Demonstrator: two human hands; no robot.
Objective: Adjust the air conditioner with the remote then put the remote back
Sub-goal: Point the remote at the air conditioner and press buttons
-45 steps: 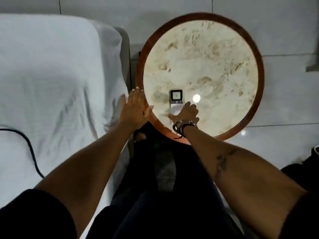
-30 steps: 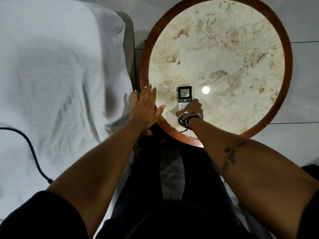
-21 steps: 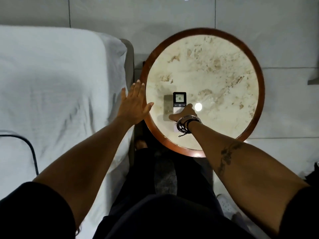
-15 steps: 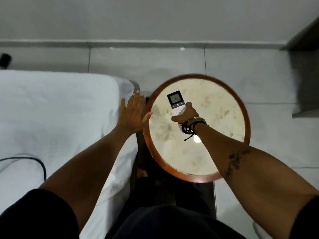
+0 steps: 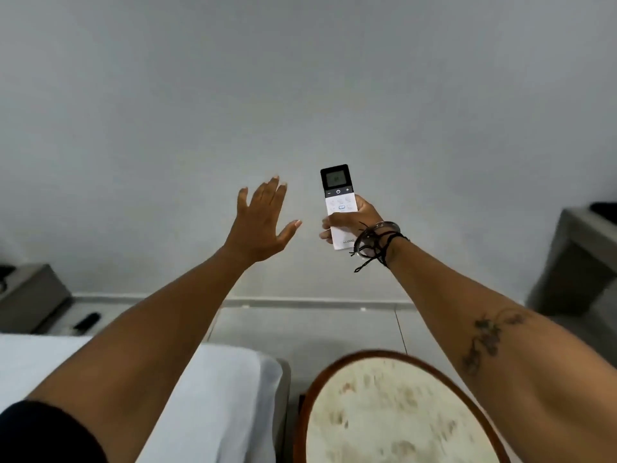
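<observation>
The white remote has a dark top with a small screen and points up toward a plain grey wall. My right hand, with bracelets at the wrist, grips its lower half. My left hand is raised beside it, palm open and fingers spread, holding nothing. A gap separates it from the remote. The round marble table with a wooden rim is at the bottom right, below my right forearm. No air conditioner is in view.
A bed with a white sheet lies at the bottom left, next to the table. A grey cabinet stands at the far left and a grey shelf at the right edge. A small dark object lies on the tiled floor.
My right hand has picked the remote up off the marble table and raised it toward the wall. My view has tilted up from the table. My left hand has risen too.
</observation>
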